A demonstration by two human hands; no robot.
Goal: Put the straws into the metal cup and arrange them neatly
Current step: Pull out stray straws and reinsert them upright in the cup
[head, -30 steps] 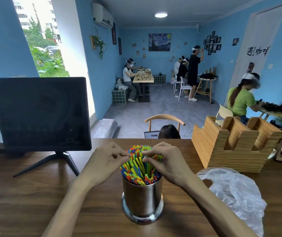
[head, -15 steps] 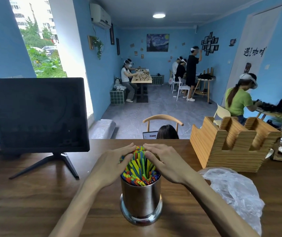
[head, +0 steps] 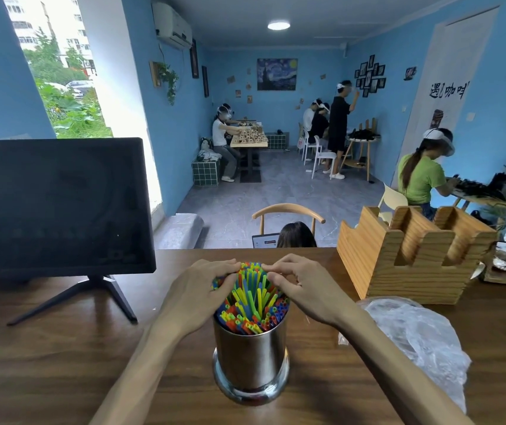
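A shiny metal cup (head: 250, 360) stands on the wooden table (head: 61, 363) right in front of me. It is packed with colourful straws (head: 253, 305) that stick up above its rim and lean away from me. My left hand (head: 193, 296) curls round the left and far side of the bundle. On the right side, my right hand (head: 303, 289) does the same, and the fingertips of both hands nearly meet over the far tips of the straws.
A dark monitor (head: 58, 204) on a tripod stand is at the left. A wooden slotted holder (head: 411, 256) stands at the right, with a crumpled clear plastic bag (head: 414, 338) in front of it. Other people work at tables farther back in the room.
Both hands have drawn closer together around the straw tops, gathering the bundle tighter. The cup has stayed in place.
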